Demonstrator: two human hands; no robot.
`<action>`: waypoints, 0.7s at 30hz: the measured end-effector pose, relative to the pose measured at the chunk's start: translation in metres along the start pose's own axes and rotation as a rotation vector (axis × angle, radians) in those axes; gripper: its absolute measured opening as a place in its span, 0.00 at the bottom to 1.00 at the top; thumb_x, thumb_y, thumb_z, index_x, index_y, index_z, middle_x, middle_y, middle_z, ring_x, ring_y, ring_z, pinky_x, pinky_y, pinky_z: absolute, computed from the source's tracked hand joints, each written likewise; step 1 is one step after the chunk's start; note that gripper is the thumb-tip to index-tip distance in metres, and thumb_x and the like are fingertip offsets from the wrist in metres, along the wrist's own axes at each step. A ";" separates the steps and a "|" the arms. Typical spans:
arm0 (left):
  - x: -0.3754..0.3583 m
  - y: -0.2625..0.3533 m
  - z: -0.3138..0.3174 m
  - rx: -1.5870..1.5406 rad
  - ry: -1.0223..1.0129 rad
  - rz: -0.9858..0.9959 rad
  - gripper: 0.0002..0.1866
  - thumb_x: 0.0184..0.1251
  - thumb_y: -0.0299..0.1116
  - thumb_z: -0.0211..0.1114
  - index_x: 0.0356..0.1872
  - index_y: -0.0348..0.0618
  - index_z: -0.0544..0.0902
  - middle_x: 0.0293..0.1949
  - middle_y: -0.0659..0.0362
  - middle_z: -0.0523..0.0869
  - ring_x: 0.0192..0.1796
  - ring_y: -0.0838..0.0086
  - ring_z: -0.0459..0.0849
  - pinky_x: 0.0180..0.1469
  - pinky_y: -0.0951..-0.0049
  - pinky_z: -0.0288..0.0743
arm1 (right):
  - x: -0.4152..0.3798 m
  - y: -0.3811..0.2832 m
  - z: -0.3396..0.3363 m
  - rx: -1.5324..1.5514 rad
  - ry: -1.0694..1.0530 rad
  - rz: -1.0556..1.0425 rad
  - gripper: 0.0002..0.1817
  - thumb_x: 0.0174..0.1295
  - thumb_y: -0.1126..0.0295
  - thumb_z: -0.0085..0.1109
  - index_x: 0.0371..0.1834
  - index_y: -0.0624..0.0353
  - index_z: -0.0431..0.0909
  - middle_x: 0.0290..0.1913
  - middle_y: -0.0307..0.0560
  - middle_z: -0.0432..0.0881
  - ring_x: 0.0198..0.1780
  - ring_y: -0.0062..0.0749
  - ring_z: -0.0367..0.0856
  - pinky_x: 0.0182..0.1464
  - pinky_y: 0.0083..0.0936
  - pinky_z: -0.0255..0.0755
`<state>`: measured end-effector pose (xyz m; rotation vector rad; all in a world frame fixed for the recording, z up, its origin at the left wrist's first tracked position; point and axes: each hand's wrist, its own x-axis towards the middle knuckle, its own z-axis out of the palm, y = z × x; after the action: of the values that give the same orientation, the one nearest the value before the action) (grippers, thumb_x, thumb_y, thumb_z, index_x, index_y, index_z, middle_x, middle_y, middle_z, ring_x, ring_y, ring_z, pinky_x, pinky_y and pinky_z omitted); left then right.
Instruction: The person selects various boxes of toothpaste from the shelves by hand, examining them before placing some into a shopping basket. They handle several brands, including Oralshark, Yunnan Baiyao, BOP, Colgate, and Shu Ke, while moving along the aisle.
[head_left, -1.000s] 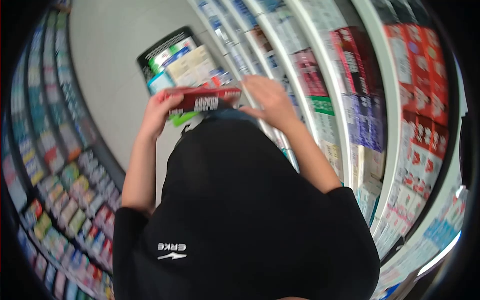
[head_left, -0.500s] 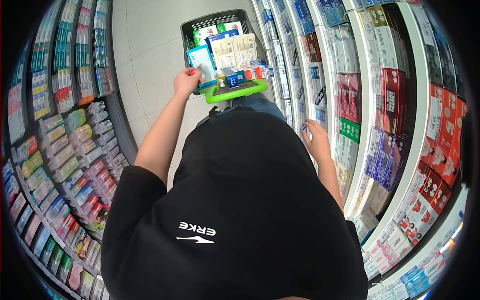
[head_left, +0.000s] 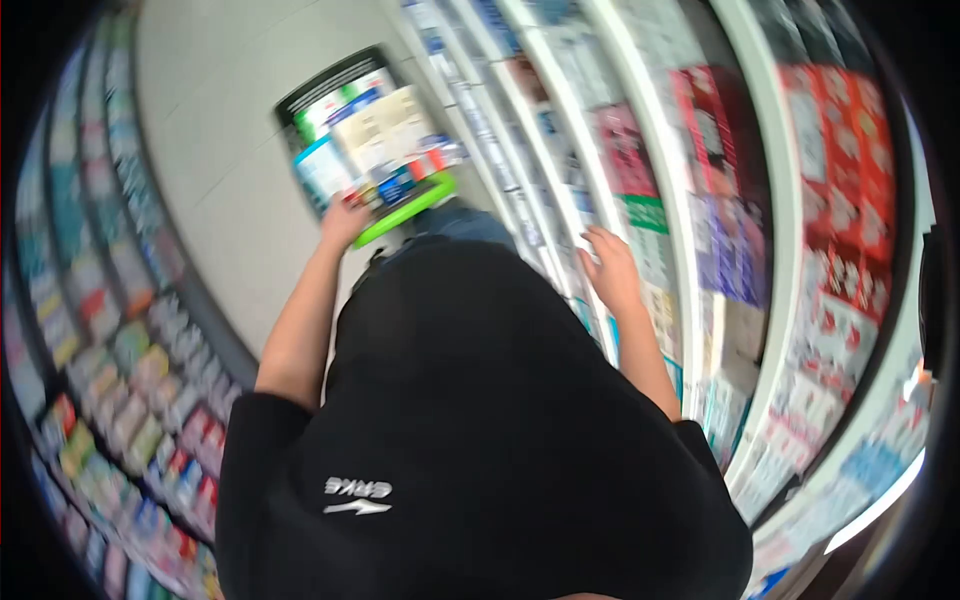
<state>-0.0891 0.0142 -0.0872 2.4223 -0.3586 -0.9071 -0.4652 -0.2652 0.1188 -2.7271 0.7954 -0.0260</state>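
A dark basket (head_left: 330, 75) with a green handle (head_left: 405, 212) stands in front of me, filled with several boxes, among them cream ones (head_left: 380, 130) and a light blue and white pack (head_left: 325, 172). My left hand (head_left: 345, 220) is at the basket's near left corner, beside the handle's left end; motion smears its fingers, and what they hold, if anything, cannot be made out. Near the front of the right shelves, my right hand (head_left: 612, 265) has its fingers apart and nothing in it.
Shelves of small hanging packs (head_left: 130, 400) line the left side. On the right are white shelf edges (head_left: 650, 110) with rows of boxes, including red ones (head_left: 835, 150). Pale floor tiles (head_left: 210, 120) run between them. My black shirt (head_left: 480, 420) fills the lower middle.
The view has turned and blurred, so the basket appears further left, lower and tilted. My left hand has moved from the light blue pack's edge to near the handle's left end.
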 end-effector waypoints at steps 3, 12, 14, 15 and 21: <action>-0.026 0.039 -0.005 -0.041 0.115 0.179 0.29 0.72 0.52 0.63 0.59 0.34 0.78 0.53 0.40 0.87 0.55 0.49 0.87 0.57 0.57 0.79 | 0.000 -0.010 -0.043 -0.126 0.145 0.094 0.18 0.62 0.70 0.68 0.56 0.59 0.81 0.56 0.51 0.85 0.57 0.49 0.82 0.61 0.42 0.75; -0.070 0.099 -0.008 0.332 -0.057 0.309 0.30 0.81 0.57 0.43 0.44 0.44 0.87 0.40 0.41 0.88 0.46 0.41 0.85 0.47 0.46 0.78 | -0.011 0.009 -0.151 -0.626 0.760 0.224 0.30 0.57 0.74 0.72 0.65 0.61 0.77 0.64 0.52 0.81 0.63 0.49 0.79 0.66 0.39 0.70; -0.071 0.099 -0.009 0.311 -0.047 0.312 0.30 0.81 0.57 0.43 0.44 0.44 0.87 0.40 0.41 0.88 0.45 0.41 0.85 0.47 0.46 0.78 | -0.017 0.022 -0.158 -0.685 0.727 0.351 0.33 0.56 0.67 0.74 0.66 0.61 0.76 0.60 0.52 0.83 0.60 0.48 0.80 0.62 0.40 0.72; -0.071 0.100 -0.008 0.307 -0.050 0.307 0.30 0.81 0.57 0.43 0.44 0.45 0.87 0.40 0.41 0.88 0.45 0.41 0.85 0.47 0.46 0.78 | -0.021 0.030 -0.157 -0.693 0.707 0.433 0.34 0.55 0.65 0.75 0.67 0.61 0.76 0.58 0.52 0.84 0.58 0.47 0.81 0.60 0.40 0.73; -0.071 0.100 -0.010 0.294 -0.058 0.302 0.30 0.80 0.59 0.43 0.44 0.46 0.88 0.40 0.41 0.88 0.45 0.41 0.85 0.47 0.47 0.78 | -0.035 0.064 -0.149 -0.687 0.643 0.643 0.31 0.52 0.59 0.78 0.60 0.55 0.81 0.46 0.45 0.87 0.47 0.42 0.85 0.47 0.36 0.78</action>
<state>-0.1415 -0.0354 0.0128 2.5081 -0.9093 -0.8370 -0.5433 -0.3396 0.2449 -2.8997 2.1747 -0.6137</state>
